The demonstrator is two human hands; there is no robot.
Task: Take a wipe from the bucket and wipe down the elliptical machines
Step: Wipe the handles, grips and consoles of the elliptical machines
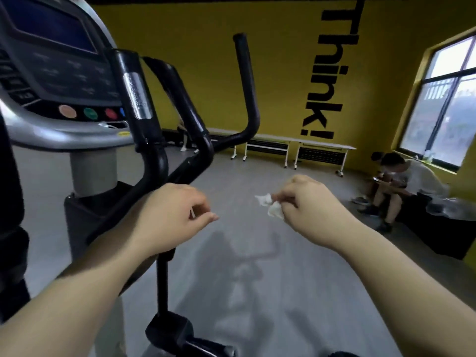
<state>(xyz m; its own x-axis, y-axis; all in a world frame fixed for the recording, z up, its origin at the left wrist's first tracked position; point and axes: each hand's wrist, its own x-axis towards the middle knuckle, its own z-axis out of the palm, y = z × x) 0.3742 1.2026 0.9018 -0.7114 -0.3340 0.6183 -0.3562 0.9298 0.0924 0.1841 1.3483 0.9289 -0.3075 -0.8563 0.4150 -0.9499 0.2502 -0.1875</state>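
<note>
An elliptical machine [92, 161] fills the left side, with a dark console [59, 60], coloured buttons and black handlebars [190, 109]. My right hand [309, 207] pinches a crumpled white wipe [269, 206] in the air, right of the machine. My left hand [177, 215] hovers just right of the lower handlebar joint, fingers curled loosely, thumb and forefinger close together; a small white sliver shows at its fingertips, too small to tell what it is. No bucket is in view.
Grey floor [257, 266] stretches ahead. White folding tables [322, 148] line the yellow wall [283, 60] with black lettering. A person [404, 184] sits on a dark bench at the right, under a window [445, 106]. A pedal arm [164, 325] stands below my left forearm.
</note>
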